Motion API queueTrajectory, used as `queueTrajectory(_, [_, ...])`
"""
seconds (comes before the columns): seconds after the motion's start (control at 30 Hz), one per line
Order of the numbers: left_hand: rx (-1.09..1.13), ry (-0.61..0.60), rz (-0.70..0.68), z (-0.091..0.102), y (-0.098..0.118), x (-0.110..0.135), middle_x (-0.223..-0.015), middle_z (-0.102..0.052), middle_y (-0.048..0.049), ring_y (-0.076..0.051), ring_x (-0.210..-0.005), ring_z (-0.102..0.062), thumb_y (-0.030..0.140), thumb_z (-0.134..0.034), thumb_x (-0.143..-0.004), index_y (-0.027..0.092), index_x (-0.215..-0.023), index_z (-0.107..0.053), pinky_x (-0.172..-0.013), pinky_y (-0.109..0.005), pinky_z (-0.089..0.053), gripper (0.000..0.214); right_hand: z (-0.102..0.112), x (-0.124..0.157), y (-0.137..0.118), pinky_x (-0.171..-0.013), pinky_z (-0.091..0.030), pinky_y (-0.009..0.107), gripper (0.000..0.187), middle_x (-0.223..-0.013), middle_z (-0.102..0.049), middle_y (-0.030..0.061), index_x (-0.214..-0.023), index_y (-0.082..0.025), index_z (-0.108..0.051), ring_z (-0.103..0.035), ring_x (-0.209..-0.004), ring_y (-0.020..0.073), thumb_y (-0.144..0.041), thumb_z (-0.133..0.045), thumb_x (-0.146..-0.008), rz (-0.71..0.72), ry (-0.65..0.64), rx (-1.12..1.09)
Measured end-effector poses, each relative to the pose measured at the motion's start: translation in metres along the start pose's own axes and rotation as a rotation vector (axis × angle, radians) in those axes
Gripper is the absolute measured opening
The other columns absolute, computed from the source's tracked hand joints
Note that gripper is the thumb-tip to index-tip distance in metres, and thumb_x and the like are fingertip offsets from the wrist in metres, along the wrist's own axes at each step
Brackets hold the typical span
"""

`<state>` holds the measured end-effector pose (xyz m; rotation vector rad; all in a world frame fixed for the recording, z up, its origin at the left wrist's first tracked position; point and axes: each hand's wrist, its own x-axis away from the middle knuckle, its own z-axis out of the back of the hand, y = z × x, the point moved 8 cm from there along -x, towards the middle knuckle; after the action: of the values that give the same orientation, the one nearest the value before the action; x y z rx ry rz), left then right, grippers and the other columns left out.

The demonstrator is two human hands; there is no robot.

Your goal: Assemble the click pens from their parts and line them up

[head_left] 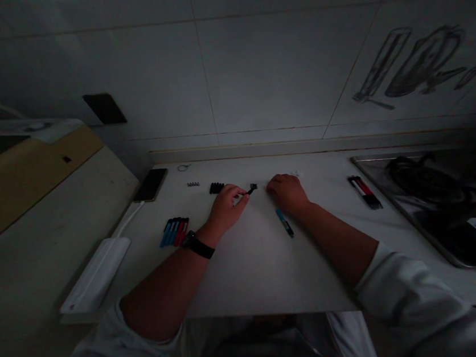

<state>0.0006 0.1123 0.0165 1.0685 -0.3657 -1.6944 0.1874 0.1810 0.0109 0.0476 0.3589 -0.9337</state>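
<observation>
My left hand pinches a small black part with a squarish end between thumb and fingers, just above the counter. My right hand rests low over the counter with its fingers curled down; whatever they hold is hidden. Small white pieces lie just beyond it. A blue pen-like barrel with a dark section lies below my right wrist. Beside my left fingers is a row of small black pieces. Several blue and red pen-like barrels lie side by side near the watch on my left wrist.
Small metallic pieces and a thin ring lie at the back left. A phone is cabled to a white power strip. Red and black pen-like items lie right, beside a dark stovetop. The tiled wall bounds the counter.
</observation>
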Motion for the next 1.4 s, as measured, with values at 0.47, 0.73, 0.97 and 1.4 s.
queueTrajectory(0.47, [-0.015,-0.077,-0.164,-0.004,0.021,0.005,-0.104,-0.065,-0.0056,-0.019,-0.102,-0.064,0.025,-0.068,-0.096,0.021,-0.1,-0.07,-0.093,-0.037,-0.054,0.007,0.01,0.02,0.003,-0.083,-0.055,0.036,0.024,-0.09,-0.073,0.0037,-0.091,-0.023,-0.067,-0.068,-0.084,0.0192,-0.046,-0.071,-0.087,-0.172,0.132,-1.047])
queueTrajectory(0.73, [0.011,-0.084,-0.161,-0.002,0.026,0.005,-0.106,-0.065,-0.0062,-0.019,-0.102,-0.065,0.025,-0.067,-0.096,0.021,-0.1,-0.07,-0.095,-0.038,-0.054,0.006,0.007,0.022,-0.007,-0.086,-0.055,0.036,0.027,-0.091,-0.074,0.0032,-0.089,-0.023,-0.068,-0.068,-0.084,0.0178,-0.045,-0.08,-0.079,-0.231,0.086,-1.278])
queueTrajectory(0.97, [0.019,-0.096,-0.159,-0.004,0.025,0.006,-0.106,-0.065,-0.006,-0.019,-0.103,-0.065,0.028,-0.067,-0.097,0.023,-0.102,-0.071,-0.095,-0.038,-0.054,0.008,0.005,0.021,-0.004,-0.084,-0.055,0.037,0.026,-0.09,-0.076,0.0037,-0.087,-0.023,-0.07,-0.069,-0.083,0.0181,-0.045,-0.079,-0.079,-0.23,0.082,-1.242])
queueTrajectory(1.4, [0.097,-0.112,-0.167,-0.008,0.025,0.006,-0.107,-0.066,-0.0067,-0.02,-0.104,-0.066,0.028,-0.067,-0.096,0.022,-0.101,-0.072,-0.095,-0.038,-0.055,0.009,0.031,0.027,-0.027,-0.086,-0.059,0.038,0.024,-0.094,-0.075,0.0058,-0.094,-0.025,-0.078,-0.072,-0.089,0.0206,-0.048,-0.071,-0.091,-0.013,0.194,-0.89])
